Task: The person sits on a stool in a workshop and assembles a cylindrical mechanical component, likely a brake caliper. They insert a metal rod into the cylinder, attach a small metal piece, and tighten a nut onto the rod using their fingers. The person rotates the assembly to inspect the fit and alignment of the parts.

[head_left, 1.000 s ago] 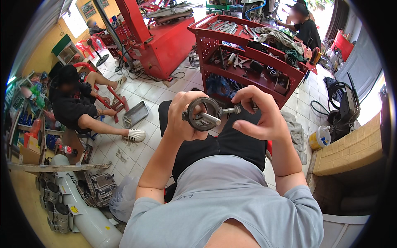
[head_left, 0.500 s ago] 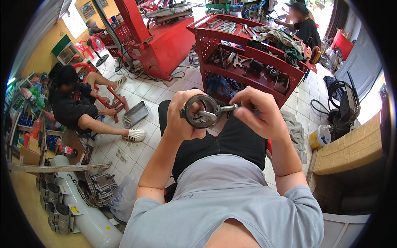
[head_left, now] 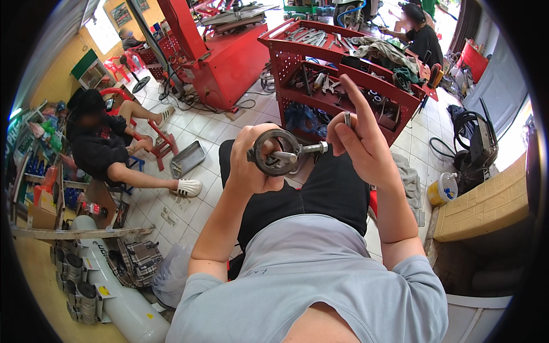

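My left hand is wrapped round a dark metal ring-shaped part, held above my lap. Inside the ring, a shiny metal rod or prong shows, partly covered by my fingers. A bolt sticks out of the ring's right side, its hex head toward my right hand. Just right of that bolt head, my right hand is raised with the index finger stretched up. Its thumb and bent fingers pinch a short, narrow metal piece; its exact kind is unclear. The two hands are apart.
Ahead stands a red tool trolley with wrenches and rags. A person sits at left beside a grey metal tray on the tiled floor. A white bucket stands at right, near a yellow brick-patterned ledge.
My right hand has drawn off the bolt head and turned upward, its index finger now straight and the small metal piece showing. The left hand stays nearly still. The seated person's hands have shifted.
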Tool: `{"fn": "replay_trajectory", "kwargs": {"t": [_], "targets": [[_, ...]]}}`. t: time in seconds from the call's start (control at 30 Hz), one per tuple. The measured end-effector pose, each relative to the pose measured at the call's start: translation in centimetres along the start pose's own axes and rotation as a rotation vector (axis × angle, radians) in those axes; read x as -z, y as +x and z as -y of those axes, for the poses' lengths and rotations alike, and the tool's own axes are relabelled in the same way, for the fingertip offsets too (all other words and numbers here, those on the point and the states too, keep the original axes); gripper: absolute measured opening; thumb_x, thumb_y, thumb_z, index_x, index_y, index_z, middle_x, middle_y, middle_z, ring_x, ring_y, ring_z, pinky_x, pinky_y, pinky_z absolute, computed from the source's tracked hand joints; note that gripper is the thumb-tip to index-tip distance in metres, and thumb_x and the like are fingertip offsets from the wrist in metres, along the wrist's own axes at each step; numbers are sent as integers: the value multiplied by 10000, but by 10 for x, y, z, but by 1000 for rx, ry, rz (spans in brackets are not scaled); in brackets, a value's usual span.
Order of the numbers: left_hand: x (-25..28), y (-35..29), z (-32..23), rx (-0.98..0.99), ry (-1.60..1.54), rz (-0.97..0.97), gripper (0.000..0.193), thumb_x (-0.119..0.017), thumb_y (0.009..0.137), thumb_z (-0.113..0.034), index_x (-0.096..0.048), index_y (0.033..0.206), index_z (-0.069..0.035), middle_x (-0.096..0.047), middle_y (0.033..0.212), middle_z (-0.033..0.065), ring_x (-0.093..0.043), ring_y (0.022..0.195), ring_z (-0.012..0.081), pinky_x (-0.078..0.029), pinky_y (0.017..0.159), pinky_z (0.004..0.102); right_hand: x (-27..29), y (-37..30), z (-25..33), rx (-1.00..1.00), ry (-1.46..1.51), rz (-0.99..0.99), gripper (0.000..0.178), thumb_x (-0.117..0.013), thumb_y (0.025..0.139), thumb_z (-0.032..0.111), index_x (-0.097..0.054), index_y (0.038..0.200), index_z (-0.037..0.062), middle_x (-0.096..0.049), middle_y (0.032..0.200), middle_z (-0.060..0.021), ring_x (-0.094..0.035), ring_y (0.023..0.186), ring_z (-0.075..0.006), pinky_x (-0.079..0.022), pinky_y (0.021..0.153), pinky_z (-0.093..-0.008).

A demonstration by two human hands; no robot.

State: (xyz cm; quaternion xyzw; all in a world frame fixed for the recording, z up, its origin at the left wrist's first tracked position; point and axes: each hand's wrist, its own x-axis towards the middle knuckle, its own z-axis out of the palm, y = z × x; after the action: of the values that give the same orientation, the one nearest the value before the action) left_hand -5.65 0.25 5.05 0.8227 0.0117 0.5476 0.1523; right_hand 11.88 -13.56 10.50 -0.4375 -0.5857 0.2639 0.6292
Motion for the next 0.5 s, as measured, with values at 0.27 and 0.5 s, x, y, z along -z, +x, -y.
{"fn": "replay_trajectory", "kwargs": {"t": [0.27,0.5], "targets": [[-4,-2,4,-1,-31,-3,391,-526,864,-425,-541,868,-34,-588,971,155,-568,737,310,-450,638,399,6,-2,2,155,-86,44,505,-615,834,45,-423,1300,18,-402,699,29,-344,620,-56,-309,577,-198],[-2,0,2,7,-21,10,336,-525,865,-349,-548,921,-18,-585,948,161,-564,730,318,-449,623,393,4,0,4,282,-468,57,271,-759,741,83,-654,989,44,-514,619,-28,-365,485,-90,-323,459,-234]]}}
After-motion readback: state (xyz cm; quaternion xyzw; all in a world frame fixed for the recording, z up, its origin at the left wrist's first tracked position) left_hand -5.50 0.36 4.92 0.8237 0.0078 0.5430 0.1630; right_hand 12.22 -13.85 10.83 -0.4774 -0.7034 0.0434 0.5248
